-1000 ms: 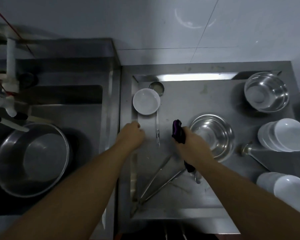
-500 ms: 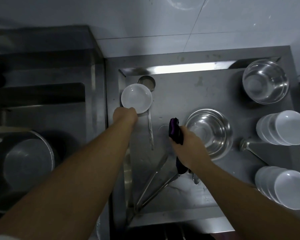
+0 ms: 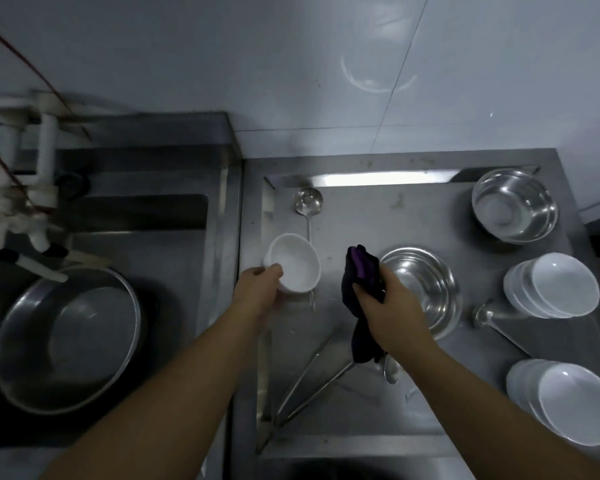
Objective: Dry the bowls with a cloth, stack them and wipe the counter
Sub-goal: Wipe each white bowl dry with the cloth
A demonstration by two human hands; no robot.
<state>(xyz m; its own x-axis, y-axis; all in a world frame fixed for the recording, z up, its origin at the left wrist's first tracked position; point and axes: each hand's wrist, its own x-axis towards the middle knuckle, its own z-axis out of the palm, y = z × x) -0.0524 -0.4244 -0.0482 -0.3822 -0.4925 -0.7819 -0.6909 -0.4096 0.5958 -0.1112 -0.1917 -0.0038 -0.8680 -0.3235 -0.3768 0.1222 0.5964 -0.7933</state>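
My left hand (image 3: 257,289) grips the near rim of a small white bowl (image 3: 297,261), lifted and tilted above the steel counter (image 3: 395,216). My right hand (image 3: 388,306) holds a dark purple cloth (image 3: 359,278), bunched above the fingers and hanging below the palm, a short way right of the bowl. Two stacks of white bowls lie at the right edge, one (image 3: 551,285) above the other (image 3: 568,400). A steel bowl (image 3: 426,289) sits just behind my right hand and another steel bowl (image 3: 515,206) stands at the back right.
A ladle (image 3: 308,202) lies behind the white bowl. Long-handled utensils (image 3: 312,382) lie near the front edge, a second ladle (image 3: 489,317) at right. On the left, a large steel basin (image 3: 66,337) sits in the sink under white tap pipes (image 3: 32,202).
My left hand reached the white bowl, took its rim and lifted it toward me, uncovering the ladle behind it. My right hand kept the cloth and stayed near the steel bowl.
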